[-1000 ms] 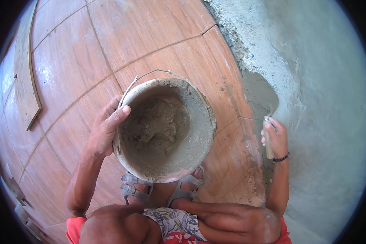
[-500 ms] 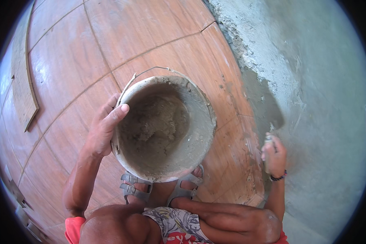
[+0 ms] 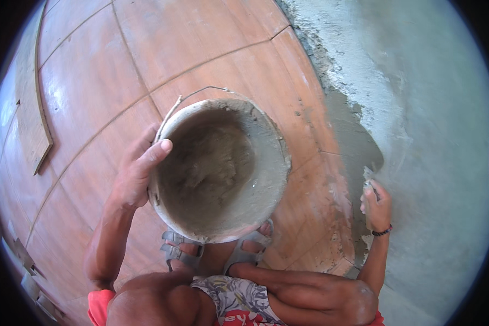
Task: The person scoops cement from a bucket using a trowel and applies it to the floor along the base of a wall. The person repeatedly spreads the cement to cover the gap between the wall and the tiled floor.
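Note:
My left hand (image 3: 138, 168) grips the rim of a mortar-caked bucket (image 3: 269, 179), thumb over the edge and fingers outside. The bucket tilts so that its mouth faces up toward me; wet grey mortar (image 3: 212, 163) lies inside, and its wire handle (image 3: 201, 90) rests up at the far rim. On the right, my right hand (image 3: 379, 205) is closed round the handle of a trowel (image 3: 368, 187). Its blade is hard to tell from the wet mortar strip (image 3: 353, 127) between the tiles and the grey wall.
Reddish-brown floor tiles (image 3: 201, 32) spread to the left and ahead. A rough, pale mortar edge (image 3: 337, 60) runs along the smooth grey wall surface (image 3: 434, 163). A wooden board (image 3: 32, 125) lies at the far left. My sandalled feet (image 3: 182, 250) stand below the bucket.
My right hand has moved a little to the right with the trowel. The wet mortar beside it reaches slightly farther right. My left hand and the bucket are almost unmoved.

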Available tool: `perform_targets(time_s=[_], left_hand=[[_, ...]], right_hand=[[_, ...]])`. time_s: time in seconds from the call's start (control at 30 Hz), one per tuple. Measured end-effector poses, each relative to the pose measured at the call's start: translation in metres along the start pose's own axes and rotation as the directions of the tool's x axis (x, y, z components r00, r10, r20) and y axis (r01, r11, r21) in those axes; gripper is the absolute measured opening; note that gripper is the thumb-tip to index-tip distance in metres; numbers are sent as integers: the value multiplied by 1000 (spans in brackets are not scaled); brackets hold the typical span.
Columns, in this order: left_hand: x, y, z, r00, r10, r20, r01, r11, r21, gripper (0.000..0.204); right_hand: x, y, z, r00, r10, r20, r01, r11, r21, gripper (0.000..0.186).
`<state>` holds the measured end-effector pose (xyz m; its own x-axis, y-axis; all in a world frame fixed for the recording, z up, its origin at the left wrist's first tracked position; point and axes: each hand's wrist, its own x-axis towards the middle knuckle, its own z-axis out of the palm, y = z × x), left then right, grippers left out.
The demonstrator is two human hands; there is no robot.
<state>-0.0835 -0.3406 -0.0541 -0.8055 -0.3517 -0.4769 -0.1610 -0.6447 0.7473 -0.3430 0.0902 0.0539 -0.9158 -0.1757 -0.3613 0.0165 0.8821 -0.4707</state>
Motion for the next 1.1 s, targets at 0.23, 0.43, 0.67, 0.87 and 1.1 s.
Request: perform_targets(time_s=[0.23,0.43,0.67,0.87,1.1], left_hand=[[2,-12,-14,992,77,97,-83,995,60,64],[-2,-2,0,991,47,129,-46,999,-7,52],[-8,11,22,975,30,220,-64,986,151,57],[-8,23,38,937,43,348,-179,911,370,61],[8,13,60,848,132,513,-370,840,396,60]], right_hand=[[-34,-42,-7,967,-255,4,255,967,-26,35],[-54,-123,23,628,-597,499,762,603,-238,38],[-51,-177,53,615,-560,555,787,391,-478,45],[-37,-204,68,569,-660,491,680,42,-732,33],[-24,-214,117,321,-801,504,687,-169,-706,27]])
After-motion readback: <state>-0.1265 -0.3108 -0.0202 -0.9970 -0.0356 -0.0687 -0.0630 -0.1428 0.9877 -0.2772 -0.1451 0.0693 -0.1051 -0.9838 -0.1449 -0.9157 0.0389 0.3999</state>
